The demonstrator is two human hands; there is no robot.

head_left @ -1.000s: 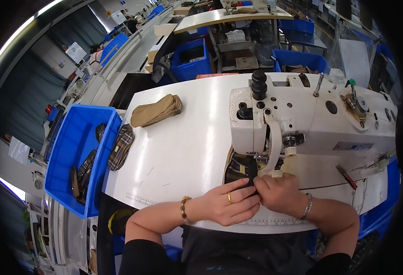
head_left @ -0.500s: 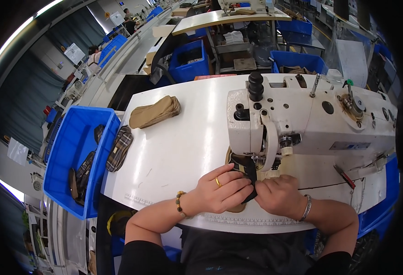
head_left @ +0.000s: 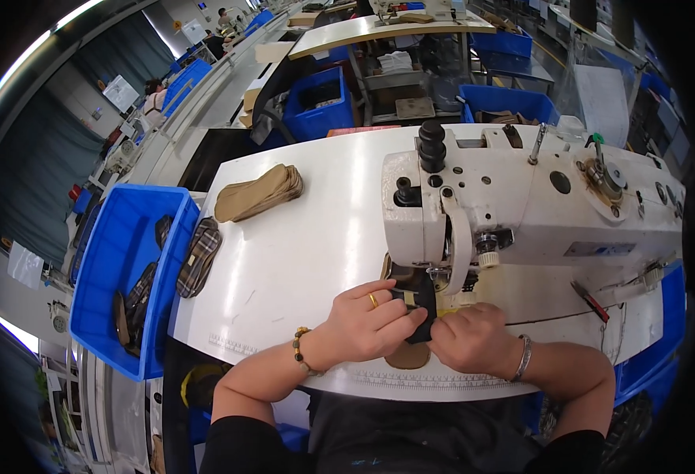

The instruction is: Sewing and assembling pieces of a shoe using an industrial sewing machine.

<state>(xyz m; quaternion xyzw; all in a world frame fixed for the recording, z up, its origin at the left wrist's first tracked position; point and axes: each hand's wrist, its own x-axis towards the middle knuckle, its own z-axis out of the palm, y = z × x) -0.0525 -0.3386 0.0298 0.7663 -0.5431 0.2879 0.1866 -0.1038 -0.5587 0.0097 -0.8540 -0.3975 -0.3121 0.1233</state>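
Note:
My left hand (head_left: pixel 367 322) grips a black strip (head_left: pixel 425 296) on a shoe piece, its fingers bent beside the needle area of the white sewing machine (head_left: pixel 513 217). Tan layers of that piece (head_left: pixel 407 357) show below the strip, toward me. My right hand (head_left: pixel 474 340) pinches the lower right part of the black strip, just below the presser foot (head_left: pixel 436 275). What lies under my fingertips is partly hidden. A pair of red-handled snips (head_left: pixel 588 300) rests on the machine table (head_left: pixel 284 268) to the right of my hands.
A stack of tan insole-shaped pieces (head_left: pixel 257 193) lies at the back left. Plaid pieces (head_left: pixel 197 261) lie beside a blue bin (head_left: pixel 103 245) holding more pieces at the table's left edge. Blue bins (head_left: pixel 316 107), other workbenches (head_left: pixel 395 28) and co-workers (head_left: pixel 155 95) are farther back.
My left hand has shifted up and leftward, and more of the tan piece shows below my fingers, toward me. My right hand stays closed at the strip. The view has shifted slightly.

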